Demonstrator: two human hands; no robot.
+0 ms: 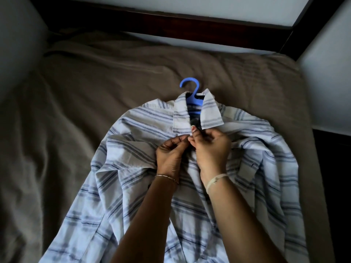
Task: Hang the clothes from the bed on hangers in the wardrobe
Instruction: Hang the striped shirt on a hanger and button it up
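A white shirt with blue and grey stripes point(133, 141) lies spread face up on the bed point(85, 76), collar pointing away from me. A blue plastic hanger point(191, 92) sits inside it, its hook sticking out above the collar. My left hand point(170, 154) pinches the left front edge of the shirt just below the collar. My right hand point(210, 147) pinches the right front edge at the same spot, fingertips of both hands meeting at the top of the placket. The hanger's arms are hidden under the fabric.
The bed has a brown sheet, rumpled at the left. A dark wooden headboard point(209, 25) runs along the far side, with a pale wall point(326, 73) at the right. The wardrobe is out of view.
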